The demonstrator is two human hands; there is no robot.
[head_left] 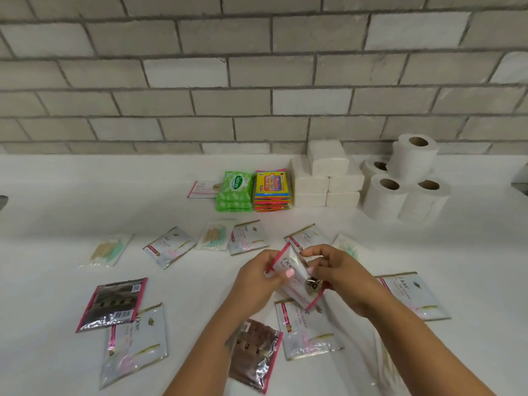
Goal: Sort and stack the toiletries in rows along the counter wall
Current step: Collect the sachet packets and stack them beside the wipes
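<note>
Both hands hold one white Dove sachet (294, 277) with a pink edge, lifted above the counter's middle. My left hand (258, 278) pinches its left side with the thumb on top; my right hand (335, 270) grips its right side. Along the wall stand rows: a flat Dove sachet (203, 189), a stack of green wipes packs (235, 191), a stack of yellow wipes packs (273, 190), white tissue packs (325, 174) and toilet rolls (405, 181). Several more Dove sachets lie loose, one (307, 328) right beneath my hands.
Loose on the white counter (57, 201): two dark foil sachets (113, 304) (254, 354), clear packs of cotton swabs (107, 250) (215, 234), and sachets at left (168, 247) and right (414, 294). The tiled wall (257, 75) backs the counter.
</note>
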